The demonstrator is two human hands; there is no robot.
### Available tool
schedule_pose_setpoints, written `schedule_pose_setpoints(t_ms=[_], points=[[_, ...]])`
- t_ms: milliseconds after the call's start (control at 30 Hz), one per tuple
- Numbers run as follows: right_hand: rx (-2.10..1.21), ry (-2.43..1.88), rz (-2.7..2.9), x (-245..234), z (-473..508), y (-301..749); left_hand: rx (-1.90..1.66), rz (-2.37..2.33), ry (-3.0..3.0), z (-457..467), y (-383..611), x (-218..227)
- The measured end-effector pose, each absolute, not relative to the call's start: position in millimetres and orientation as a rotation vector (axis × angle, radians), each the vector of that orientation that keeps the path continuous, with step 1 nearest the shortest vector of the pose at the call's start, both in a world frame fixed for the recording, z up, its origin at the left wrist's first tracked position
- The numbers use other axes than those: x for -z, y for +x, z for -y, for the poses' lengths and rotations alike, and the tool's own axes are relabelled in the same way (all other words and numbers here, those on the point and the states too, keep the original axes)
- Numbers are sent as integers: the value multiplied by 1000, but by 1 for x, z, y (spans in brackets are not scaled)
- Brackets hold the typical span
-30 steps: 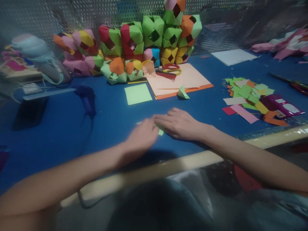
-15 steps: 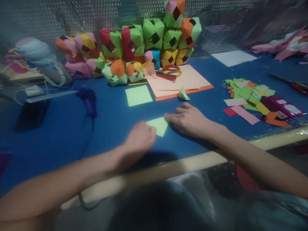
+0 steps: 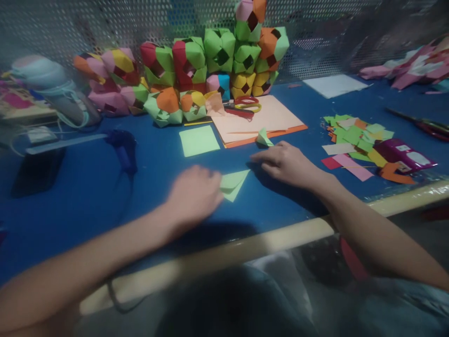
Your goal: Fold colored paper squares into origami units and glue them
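While left fingers [image 3: 216, 183] touch folded paper [image 3: 234, 185], right fingers [image 3: 261, 155] near, apart.

The left hand [image 3: 196, 194] and the right hand [image 3: 286, 161] are both bare, and the left one is blurred. The left forearm [image 3: 101, 252], at the lower left of the frame, and the right forearm [image 3: 372, 234], at the lower right, are slender and equally uncovered.

My arms [image 3: 101, 255] reach over the front edge [image 3: 210, 260] of the tabletop [image 3: 157, 157]. My left hand [image 3: 194, 194] is curled and looks blurry. My right hand [image 3: 284, 160] is apart, palm down, its pointing finger [image 3: 262, 156] stuck out.
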State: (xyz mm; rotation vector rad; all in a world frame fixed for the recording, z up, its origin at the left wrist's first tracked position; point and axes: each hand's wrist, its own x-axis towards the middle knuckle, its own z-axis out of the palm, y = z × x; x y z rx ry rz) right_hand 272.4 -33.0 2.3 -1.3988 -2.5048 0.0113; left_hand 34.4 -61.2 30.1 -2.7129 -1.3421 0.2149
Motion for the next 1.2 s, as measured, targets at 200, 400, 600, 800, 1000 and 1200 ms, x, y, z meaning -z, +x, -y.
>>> schedule_pose_setpoints(t_ms=[200,400,600,800,1000,1200], points=[[-121,-1096,2410,6,38,249,-134,1174,-3035,53,30,-36],[-211,-1024,2658,9,47,230,-362,1206,-3032,55,34,-27],[-181,-1032,2723,8,48,231,-378,1166,-2987,55,35,-28],[-295,-1030,2664,7,48,232,-299,1193,-2990,51,34,-28],[-315,-1126,2465,7,45,233,-154,1266,-3014,44,31,-22],[-263,-1223,2350,13,42,233,160,1342,-3054,36,29,-11]])
